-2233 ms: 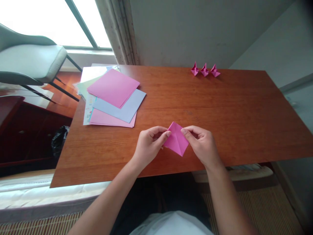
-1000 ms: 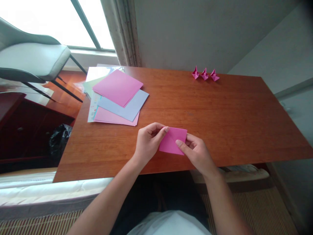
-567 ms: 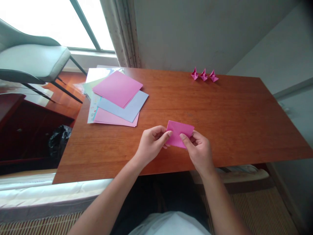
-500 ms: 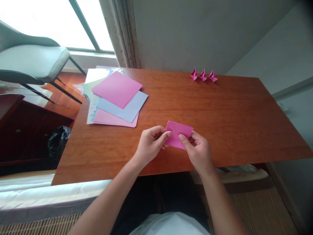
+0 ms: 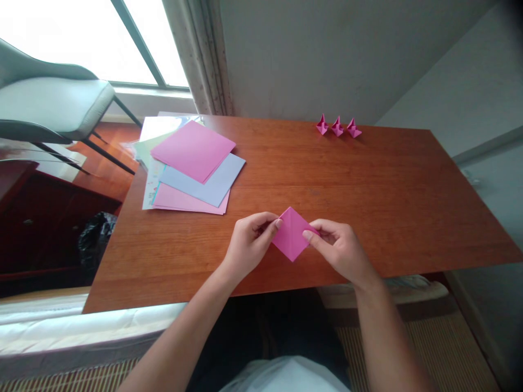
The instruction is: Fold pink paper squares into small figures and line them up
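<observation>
A small folded square of pink paper (image 5: 291, 235) is held above the front of the table, turned so that one corner points away from me and one toward me. A crease runs down its middle. My left hand (image 5: 254, 239) pinches its left corner between thumb and fingers. On the opposite side, my right hand (image 5: 335, 243) grips the right corner, thumb on top. Three folded pink paper boats (image 5: 337, 127) stand in a row at the table's far edge.
The brown wooden table (image 5: 388, 201) spans the view. At its left lie pink sheets (image 5: 194, 149) over a pale blue sheet (image 5: 208, 179), with lighter pink sheets (image 5: 188, 200) beneath. A pale chair (image 5: 53, 103) stands beyond the left side, a black plastic bag (image 5: 96, 239) below it.
The pink paper has been turned from lying side-on to a diamond position. My right hand has shifted slightly right, from its lower face to its right corner.
</observation>
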`<state>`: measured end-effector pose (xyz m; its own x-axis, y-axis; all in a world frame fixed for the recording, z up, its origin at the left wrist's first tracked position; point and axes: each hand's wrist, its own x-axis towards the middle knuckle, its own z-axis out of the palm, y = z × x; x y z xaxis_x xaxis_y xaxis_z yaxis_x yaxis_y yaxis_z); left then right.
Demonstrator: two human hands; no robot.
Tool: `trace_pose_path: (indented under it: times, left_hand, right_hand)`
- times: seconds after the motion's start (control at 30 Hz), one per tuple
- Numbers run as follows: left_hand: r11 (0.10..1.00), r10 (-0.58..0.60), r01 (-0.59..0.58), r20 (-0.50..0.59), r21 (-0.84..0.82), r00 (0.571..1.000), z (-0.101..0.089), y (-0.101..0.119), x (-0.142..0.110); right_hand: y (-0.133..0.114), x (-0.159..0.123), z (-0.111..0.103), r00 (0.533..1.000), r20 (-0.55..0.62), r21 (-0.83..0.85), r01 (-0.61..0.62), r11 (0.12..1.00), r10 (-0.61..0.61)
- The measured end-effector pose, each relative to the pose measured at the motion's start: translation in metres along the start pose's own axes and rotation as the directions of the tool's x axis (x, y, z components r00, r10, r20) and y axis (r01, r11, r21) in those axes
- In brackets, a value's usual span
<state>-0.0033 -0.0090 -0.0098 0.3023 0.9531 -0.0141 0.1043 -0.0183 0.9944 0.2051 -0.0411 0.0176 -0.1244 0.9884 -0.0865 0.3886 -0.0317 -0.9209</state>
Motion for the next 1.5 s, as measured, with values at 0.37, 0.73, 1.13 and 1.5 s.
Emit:
trace_pose_path:
  times: [0.37,0.73,1.13,1.5]
  left_hand:
    - [0.964,0.125,-0.150,0.122,0.220,0.985,0.001,0.009,0.002]
    - [0.914,-0.218,0.262,0.170,-0.309,0.961,-0.001,0.016,0.001]
    - [0.958,-0.160,0.162,0.028,-0.238,0.987,0.002,0.009,0.002]
    - [0.946,-0.166,0.194,0.125,-0.261,0.978,0.003,0.012,0.001]
  right_hand:
    - [-0.006,0.018,0.008,0.992,-0.121,0.068,0.055,0.996,-0.047]
    - [-0.014,0.020,0.024,0.904,-0.426,0.089,0.082,0.993,-0.036]
    - [-0.004,0.022,0.026,0.953,-0.301,0.027,0.041,0.999,-0.031]
    - [0.002,0.022,0.015,0.941,-0.337,-0.021,0.032,0.999,-0.037]
